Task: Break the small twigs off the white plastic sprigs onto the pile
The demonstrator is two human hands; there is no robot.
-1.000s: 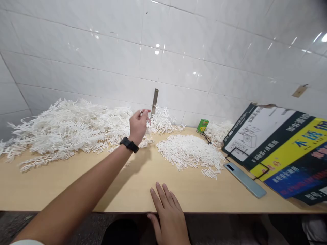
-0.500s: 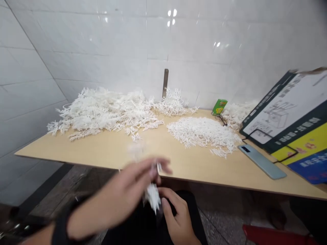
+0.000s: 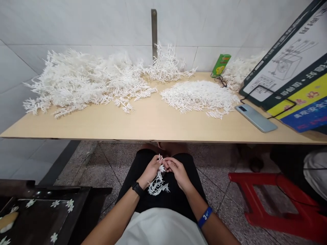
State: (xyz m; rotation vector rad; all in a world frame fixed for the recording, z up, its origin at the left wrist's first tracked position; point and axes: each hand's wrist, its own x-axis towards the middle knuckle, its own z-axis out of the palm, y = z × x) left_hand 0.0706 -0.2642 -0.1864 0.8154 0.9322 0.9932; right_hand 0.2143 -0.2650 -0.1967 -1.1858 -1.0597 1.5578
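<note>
Above my lap, a white branching plastic strand hangs between my two hands. My left hand, below a black wristband, is closed on its upper part. The fingers of my right hand pinch at the same upper end, close to the left fingertips. On the table a large tangled heap of white strands lies at the left. A smaller heap rests by the wall, and a flatter pile of short white pieces lies right of the middle.
A grey phone lies at the table's right, beside a large printed box. A small green box stands near the wall beside black glasses. A red stool is at the lower right, a dark wooden surface at the lower left.
My hands have come together over my lap; the left was higher, reaching near the table's edge and blurred. The view has tilted downward, so more of my lap and the floor shows.
</note>
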